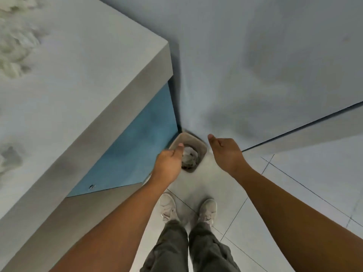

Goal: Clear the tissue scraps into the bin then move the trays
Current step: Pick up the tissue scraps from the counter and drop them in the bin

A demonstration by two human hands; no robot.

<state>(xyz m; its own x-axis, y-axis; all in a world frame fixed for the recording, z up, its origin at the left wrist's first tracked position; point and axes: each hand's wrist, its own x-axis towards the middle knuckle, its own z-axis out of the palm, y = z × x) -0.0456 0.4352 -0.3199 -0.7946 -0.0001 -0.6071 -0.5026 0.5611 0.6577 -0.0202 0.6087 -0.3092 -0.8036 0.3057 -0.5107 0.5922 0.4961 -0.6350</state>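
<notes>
A small beige bin (198,141) stands on the floor in the corner between the table and the wall. Crumpled white tissue scraps (189,157) lie inside it. My left hand (169,163) hangs over the bin's left rim with its fingers pointing down, and I see nothing in it. My right hand (225,152) hovers just right of the bin, loosely curled with the thumb out, holding nothing. More tissue scraps (16,46) lie blurred on the grey table top (88,75) at the far left. No tray is in view.
The table's blue side panel (133,154) drops to the floor left of the bin. A pale wall (255,65) rises behind it. My two feet in white shoes (169,208) stand on the tiled floor (294,193) just before the bin.
</notes>
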